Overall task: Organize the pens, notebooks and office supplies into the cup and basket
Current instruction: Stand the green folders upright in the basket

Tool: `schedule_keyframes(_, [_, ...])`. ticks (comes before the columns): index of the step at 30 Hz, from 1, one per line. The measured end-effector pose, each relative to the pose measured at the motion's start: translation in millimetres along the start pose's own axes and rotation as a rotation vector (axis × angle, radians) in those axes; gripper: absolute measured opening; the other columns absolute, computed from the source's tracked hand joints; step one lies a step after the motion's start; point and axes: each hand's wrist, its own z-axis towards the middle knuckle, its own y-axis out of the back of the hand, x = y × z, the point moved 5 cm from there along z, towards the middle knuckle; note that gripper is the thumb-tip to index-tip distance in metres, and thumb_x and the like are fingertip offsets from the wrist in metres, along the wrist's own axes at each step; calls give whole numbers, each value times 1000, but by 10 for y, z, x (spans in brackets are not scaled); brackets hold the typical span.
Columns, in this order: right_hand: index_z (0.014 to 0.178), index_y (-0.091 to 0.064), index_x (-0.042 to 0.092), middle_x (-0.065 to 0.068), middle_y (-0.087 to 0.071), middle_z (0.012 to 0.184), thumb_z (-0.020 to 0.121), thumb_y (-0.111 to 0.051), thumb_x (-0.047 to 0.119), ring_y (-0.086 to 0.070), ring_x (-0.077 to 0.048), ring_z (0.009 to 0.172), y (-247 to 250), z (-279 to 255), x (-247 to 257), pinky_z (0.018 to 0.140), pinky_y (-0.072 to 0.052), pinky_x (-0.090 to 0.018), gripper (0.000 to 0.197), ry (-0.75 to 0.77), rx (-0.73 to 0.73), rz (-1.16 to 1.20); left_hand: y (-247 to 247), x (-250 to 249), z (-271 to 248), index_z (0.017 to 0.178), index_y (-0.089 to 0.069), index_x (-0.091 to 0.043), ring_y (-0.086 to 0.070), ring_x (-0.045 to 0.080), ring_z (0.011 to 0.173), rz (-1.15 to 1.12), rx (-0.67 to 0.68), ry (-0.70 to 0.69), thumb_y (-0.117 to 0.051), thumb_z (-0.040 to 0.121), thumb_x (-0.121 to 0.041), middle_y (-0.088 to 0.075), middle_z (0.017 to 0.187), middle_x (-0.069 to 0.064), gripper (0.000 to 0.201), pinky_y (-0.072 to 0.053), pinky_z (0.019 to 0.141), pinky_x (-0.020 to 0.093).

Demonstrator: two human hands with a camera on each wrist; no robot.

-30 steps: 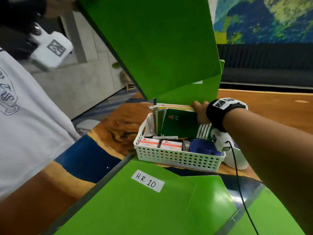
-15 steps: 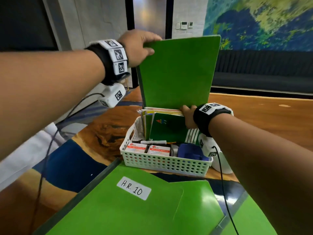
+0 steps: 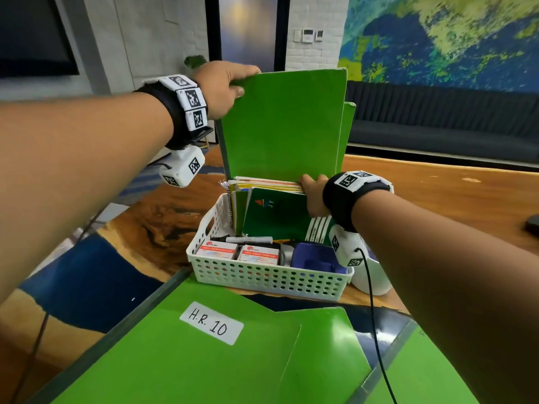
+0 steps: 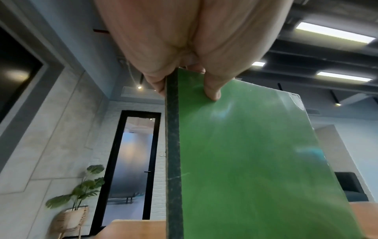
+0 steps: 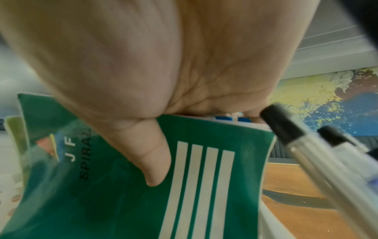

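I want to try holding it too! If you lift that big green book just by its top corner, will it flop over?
Probably not. The big green book stands straight and flat though the left hand only pinches its top corner, so its cover looks stiff. Its dark spine looks thick, so it may feel fairly heavy. The cover seems shiny, perhaps a bit slippery.

2 hands: left hand, right hand. 1 white basket. 1 white cup, mostly hidden. Green hardcover books: 2 upright behind basket, front book and rear book; at least 2 more flat up front, incl. labelled book. 2 paper clip boxes. 1 marker. 1 blue item, kind unclear. 2 pens in wrist view. Small notebooks in basket: several, exact no. unclear.
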Motion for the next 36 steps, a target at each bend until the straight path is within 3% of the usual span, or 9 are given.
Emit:
schedule_keyframes(5, [137,-34,27,-17,-55,116,77,-66,24,-62,-42,94,55,-113,14,86,-53,-55,68,-15,6,-50,-356,-132,-44,144,-46,-46,-57,35,118,250,242,-141,-54,99,-18,-57,131,5,53,-46,98,37])
schedule_keyframes(9, [141,-32,30,-16,-57,114,79,-65,21,-63,-40,92,58,-109,10,84,-54,-53,71,-23,8,-36,-559,-80,-128,150,-12,-60,-6,39,151,501,216,-57,-48,100,-22,-14,166,-1,72,-9,121,59])
schedule_keyframes(15, [141,-32,29,-19,-57,115,75,-67,21,-62,-43,96,67,-120,43,86,-54,-54,75,-35,10,-18,-521,-222,-337,155,12,-43,10,41,152,586,238,-4,-64,91,-37,13,167,3,100,-4,120,63])
schedule_keyframes(18, [142,-31,29,-19,-57,115,72,-67,21,-61,-44,98,50,-108,36,87,-53,-56,79,-43,-5,12,-413,-343,-773,157,-3,-35,-10,39,149,459,56,-32,-72,79,-44,-5,164,10,104,-21,118,54])
schedule_keyframes(22, [150,-27,22,-23,-52,129,84,-68,12,-57,-43,110,31,-193,36,90,-48,-50,78,-39,-16,61,-141,-192,-1519,126,-42,-28,-38,31,119,227,-148,101,-74,70,-36,-38,129,8,65,-37,99,40])
schedule_keyframes(26, [151,-26,18,-25,-46,134,86,-68,3,-56,-42,111,16,-194,29,94,-49,-52,78,-41,-17,103,-234,525,-2201,119,-46,-33,-50,22,116,103,307,553,-78,70,-37,-49,127,2,58,-46,99,39])
schedule_keyframes(29, [152,-25,15,-24,-43,138,89,-63,-2,-54,-40,116,-19,-197,-3,89,-46,-42,76,-44,-10,141,-385,804,-2768,135,-45,-24,-69,19,97,-46,666,792,-80,76,-47,-68,117,4,73,-60,78,37])
schedule_keyframes(32, [152,-25,9,-24,-40,142,92,-60,-2,-51,-39,122,-22,-233,-1,94,-43,-41,70,-51,-13,142,-492,920,-3106,131,-52,-20,-66,17,101,252,862,638,-73,48,-72,-66,118,-1,100,-58,88,40])
schedule_keyframes(36, [154,-22,10,-23,-38,145,91,-63,-2,-50,-39,124,-2,-268,21,87,-41,-36,76,-50,-11,157,-534,990,-3294,117,-59,-25,-67,14,97,211,821,593,-86,63,-46,-70,109,-8,63,-55,91,39])
